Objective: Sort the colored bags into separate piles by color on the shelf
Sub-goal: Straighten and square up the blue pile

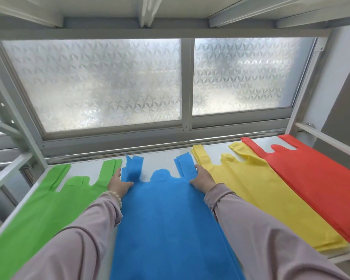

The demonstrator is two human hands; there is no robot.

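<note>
Though near, frosted window (93, 83) behind shelf (166, 161)

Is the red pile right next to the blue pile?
No, the yellow pile lies between the blue pile and the red pile.

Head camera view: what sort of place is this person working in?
Likely a storeroom or small workshop: a white metal rack shelf stands against a frosted window, and green bags, blue bags, yellow bags and red bags lie piled side by side on it.
</note>
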